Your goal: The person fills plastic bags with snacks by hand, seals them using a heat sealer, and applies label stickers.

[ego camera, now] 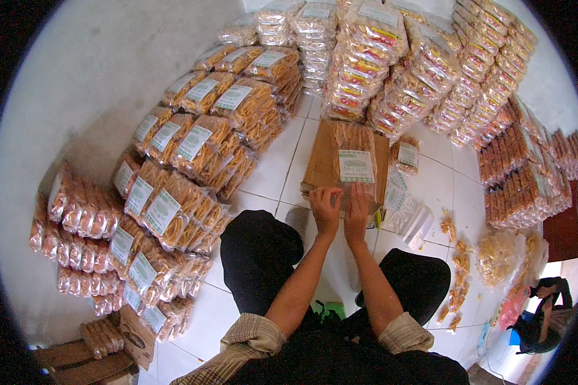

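A clear plastic bag of stick-shaped snacks (355, 137) with a white and green label lies on a flat cardboard box (318, 156) in front of me. My right hand (357, 204) rests with its fingers extended on the lower end of the bag, just under the label. Beside it, my left hand (326, 204) has its fingers bent at the bag's lower left corner; whether they pinch the plastic cannot be told. A smaller labelled snack packet (405, 155) lies right of the cardboard. Loose labels (396, 190) and empty clear bags (412, 224) lie near its lower right.
Stacked labelled snack bags (192, 139) rise on the left, more stacks (361, 62) at the back and dark-brown snack packs (510, 183) on the right. Loose snack pieces (460, 269) lie on the white tiles. Beyond them are a large filled bag (501, 255) and another person (549, 317).
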### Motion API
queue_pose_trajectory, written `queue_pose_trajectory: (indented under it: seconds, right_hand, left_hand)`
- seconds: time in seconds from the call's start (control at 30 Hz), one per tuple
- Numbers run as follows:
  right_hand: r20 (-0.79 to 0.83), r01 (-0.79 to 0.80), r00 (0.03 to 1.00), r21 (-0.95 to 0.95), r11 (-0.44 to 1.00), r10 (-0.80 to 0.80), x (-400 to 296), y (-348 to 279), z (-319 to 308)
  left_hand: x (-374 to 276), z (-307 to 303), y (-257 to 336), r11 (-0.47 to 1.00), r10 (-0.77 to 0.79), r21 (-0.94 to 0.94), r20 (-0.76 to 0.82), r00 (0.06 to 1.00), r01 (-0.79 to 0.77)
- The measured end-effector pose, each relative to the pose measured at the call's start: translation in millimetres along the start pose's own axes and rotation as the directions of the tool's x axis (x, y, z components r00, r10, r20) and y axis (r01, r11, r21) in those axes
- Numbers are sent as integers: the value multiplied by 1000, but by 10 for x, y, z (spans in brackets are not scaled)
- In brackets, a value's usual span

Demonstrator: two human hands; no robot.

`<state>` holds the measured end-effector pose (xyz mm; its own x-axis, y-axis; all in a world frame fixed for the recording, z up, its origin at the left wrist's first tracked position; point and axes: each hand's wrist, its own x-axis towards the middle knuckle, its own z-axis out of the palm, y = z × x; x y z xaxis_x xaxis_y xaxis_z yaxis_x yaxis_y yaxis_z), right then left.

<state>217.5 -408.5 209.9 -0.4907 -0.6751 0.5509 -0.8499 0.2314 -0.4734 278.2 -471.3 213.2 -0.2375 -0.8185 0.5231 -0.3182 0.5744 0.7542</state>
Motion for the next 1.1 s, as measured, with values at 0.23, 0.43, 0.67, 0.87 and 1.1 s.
queue_pose_trajectory:
  seconds: [0.23, 0.43, 0.67, 0.87, 1.1]
  right_hand:
    - [280, 122, 960, -353, 928, -20, 380, 289, 75]
    - [262, 297, 951, -648, 702, -161, 504, 412, 200]
    - [38, 156, 987, -467, 870, -156, 507, 360, 358]
    - [21, 115, 993, -366, 924, -115, 540, 336, 281]
    - [-21, 50, 998, -452, 890, -67, 511, 262, 334]
  left_hand:
    - [27, -42, 51, 997, -63, -36, -16, 998, 62]
    - [20, -58, 19, 992, -94, -77, 37, 995, 97]
    - [3, -9, -38, 994, -78, -73, 32, 996, 81]
    - [19, 27, -53, 998, -63, -25, 33, 997, 64]
    - [22, 22, -43, 994, -83, -61, 50, 995, 86]
